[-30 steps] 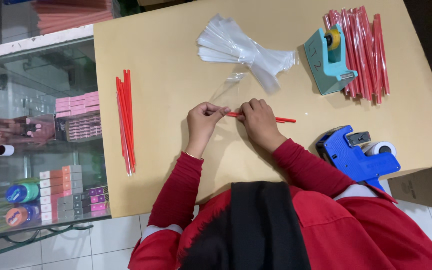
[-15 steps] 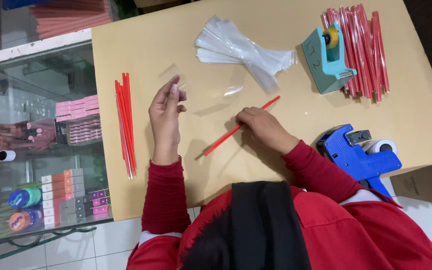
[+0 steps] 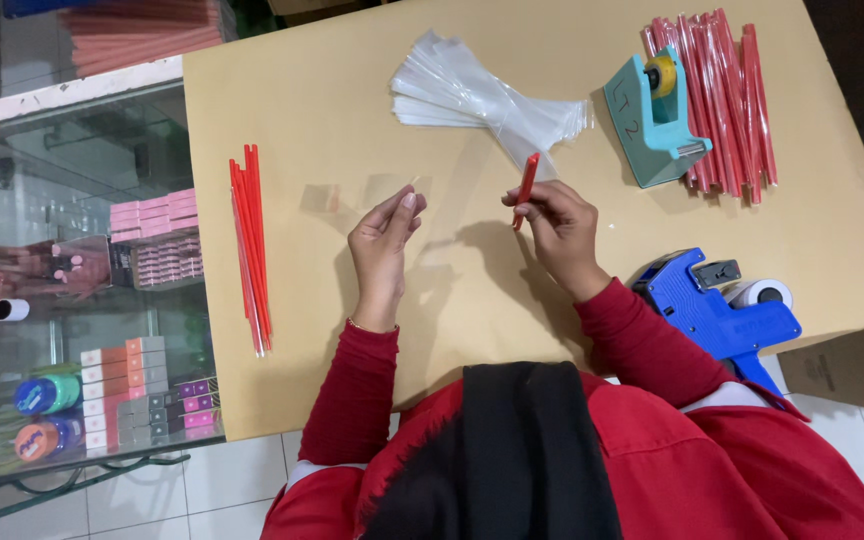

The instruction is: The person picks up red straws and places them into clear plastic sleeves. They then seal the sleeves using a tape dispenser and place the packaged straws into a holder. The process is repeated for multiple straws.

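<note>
We see the right hand [image 3: 562, 225] pinching a thin red plastic stick [image 3: 526, 188] (held upright); the left hand [image 3: 382, 245] pinches a clear plastic sleeve [image 3: 372, 190].

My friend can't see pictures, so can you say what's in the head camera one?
A person's right hand holds up a thin red stick while the left hand pinches a clear plastic sleeve over a tan table.
</note>
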